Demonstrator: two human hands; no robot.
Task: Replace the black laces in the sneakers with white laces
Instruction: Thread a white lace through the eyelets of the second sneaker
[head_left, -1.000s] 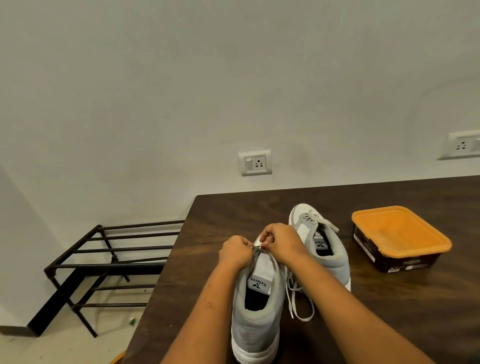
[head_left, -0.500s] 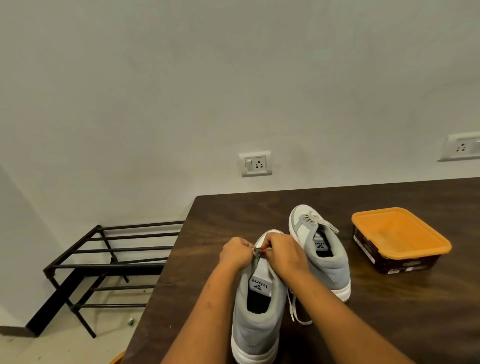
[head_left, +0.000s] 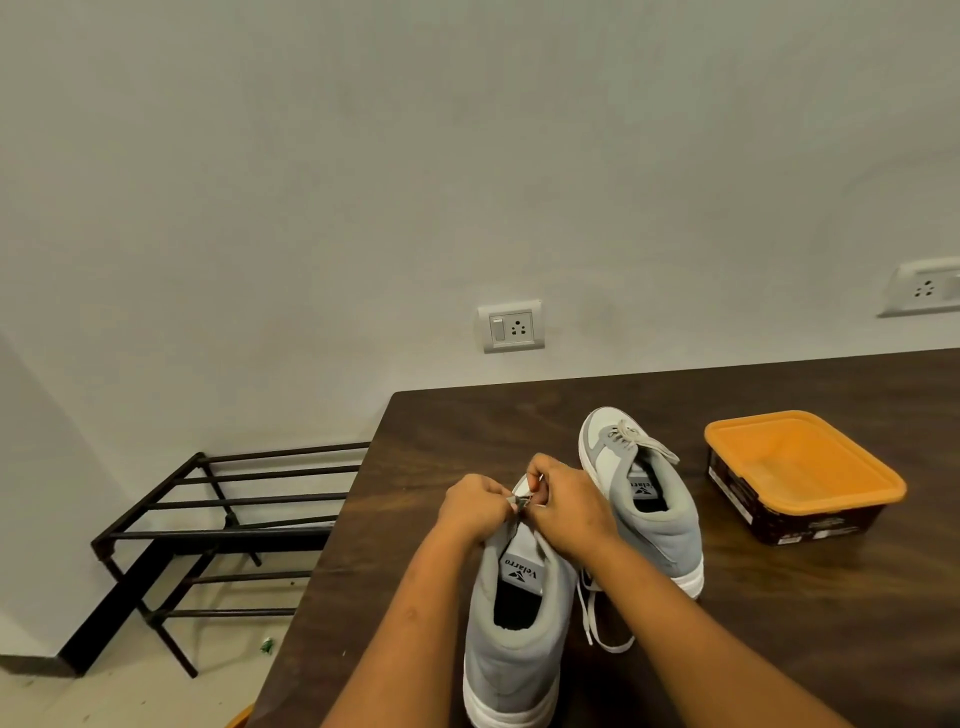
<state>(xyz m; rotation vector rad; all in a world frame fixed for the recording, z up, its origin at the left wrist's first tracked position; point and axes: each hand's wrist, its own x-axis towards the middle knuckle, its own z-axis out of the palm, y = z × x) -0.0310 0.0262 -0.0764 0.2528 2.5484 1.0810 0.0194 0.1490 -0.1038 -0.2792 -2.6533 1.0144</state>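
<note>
Two grey-and-white sneakers stand on a dark wooden table (head_left: 779, 623). The near sneaker (head_left: 511, 644) points away from me, its heel toward me. My left hand (head_left: 475, 506) and my right hand (head_left: 566, 506) meet over its tongue, and their fingertips pinch a lace between them at the eyelets. A white lace (head_left: 597, 618) hangs off the sneaker's right side in a loop on the table. The far sneaker (head_left: 641, 493) stands to the right, laced in white. The front of the near sneaker is hidden by my hands.
An orange-lidded dark box (head_left: 800, 475) sits on the table at the right. A black metal shoe rack (head_left: 218, 535) stands on the floor left of the table. The wall carries a socket (head_left: 511, 326) behind the table and another socket (head_left: 924, 287) at the far right.
The near sneaker has shifted slightly toward me, and my hands have stayed together over its tongue. The white lace loop lies a little nearer the sneaker.
</note>
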